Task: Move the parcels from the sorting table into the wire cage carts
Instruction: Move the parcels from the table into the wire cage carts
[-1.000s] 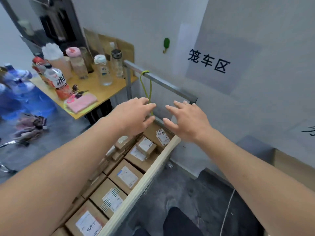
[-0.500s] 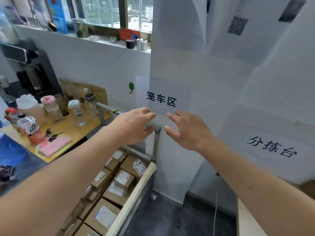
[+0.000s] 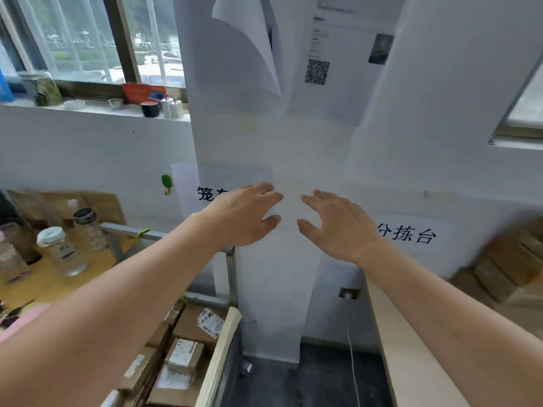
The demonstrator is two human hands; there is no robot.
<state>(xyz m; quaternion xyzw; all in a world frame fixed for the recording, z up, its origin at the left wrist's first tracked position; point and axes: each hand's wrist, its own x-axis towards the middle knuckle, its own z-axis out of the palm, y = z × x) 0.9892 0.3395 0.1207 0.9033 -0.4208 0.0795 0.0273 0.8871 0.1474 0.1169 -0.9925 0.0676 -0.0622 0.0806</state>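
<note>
Our left hand and right hand hung side by side in the air before the white wall, fingers spread and relaxed, holding nothing. Below our left arm, labelled cardboard parcels lay packed in the cage cart. At far right, more boxes sat on the sorting table. Bottles stood on the yellow desk at left.

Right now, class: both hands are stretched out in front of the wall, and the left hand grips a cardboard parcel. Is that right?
Not quite. In the head view the left hand holds nothing; its fingers are spread and empty, like the right hand. The cardboard parcels lie below in the cart.
</note>
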